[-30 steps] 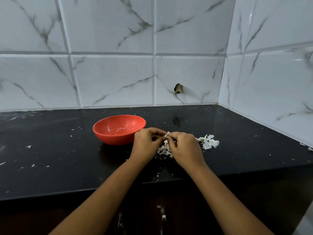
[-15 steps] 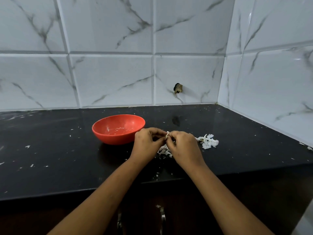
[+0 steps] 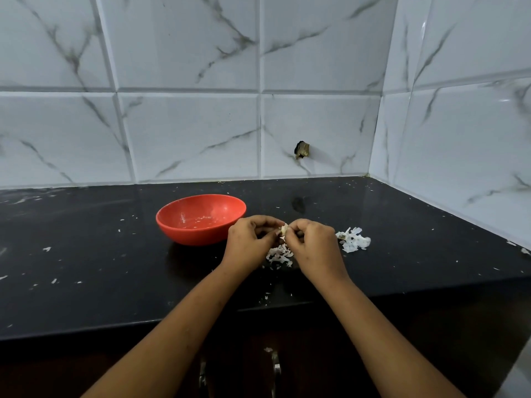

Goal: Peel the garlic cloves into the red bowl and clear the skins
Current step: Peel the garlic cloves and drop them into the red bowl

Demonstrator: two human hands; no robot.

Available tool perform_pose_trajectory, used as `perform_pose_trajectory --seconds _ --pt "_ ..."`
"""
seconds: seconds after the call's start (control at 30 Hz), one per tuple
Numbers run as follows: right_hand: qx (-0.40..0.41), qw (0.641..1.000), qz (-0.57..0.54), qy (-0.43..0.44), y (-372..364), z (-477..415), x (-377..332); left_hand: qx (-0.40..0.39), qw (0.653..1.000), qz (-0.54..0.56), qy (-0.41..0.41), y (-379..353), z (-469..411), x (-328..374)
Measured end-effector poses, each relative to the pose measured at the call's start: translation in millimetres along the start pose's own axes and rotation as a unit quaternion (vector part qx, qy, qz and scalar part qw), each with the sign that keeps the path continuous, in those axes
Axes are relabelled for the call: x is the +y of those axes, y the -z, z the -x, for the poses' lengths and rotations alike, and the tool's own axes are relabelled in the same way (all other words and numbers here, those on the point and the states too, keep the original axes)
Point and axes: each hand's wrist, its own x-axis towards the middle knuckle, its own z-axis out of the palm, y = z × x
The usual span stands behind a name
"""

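A red bowl (image 3: 198,234) is set on the black counter (image 3: 86,268), just left of the hands. Small white bits are seen inside it. Next to the bowl, the left hand (image 3: 250,242) is curled, and a garlic clove (image 3: 284,229) is pinched at its fingertips. The same clove is pinched from the other side by the right hand (image 3: 313,245), a little above the counter. A small heap of skins (image 3: 279,255) is seen under the hands. A second heap of skins (image 3: 353,239) is laid just right of the right hand.

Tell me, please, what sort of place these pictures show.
Most likely a home kitchen corner: a glossy black stone countertop meets white marble-patterned wall tiles, and a round red plastic bowl sits near loose white garlic skins.
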Motion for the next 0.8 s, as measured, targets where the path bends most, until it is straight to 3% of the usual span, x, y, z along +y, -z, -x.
perform_pose_trajectory --seconds 0.3,0.47,0.8 --pt "0.02 0.995 -0.057 -0.074 2 -2 4 -0.012 0.997 0.072 0.028 1 -3 -5" --pt "0.021 0.995 -0.052 -0.082 0 -4 8 0.034 0.993 0.095 0.054 1 -5 -5" --pt "0.052 0.988 -0.099 -0.102 3 -8 10 0.071 0.995 0.063 0.043 12 -6 5"
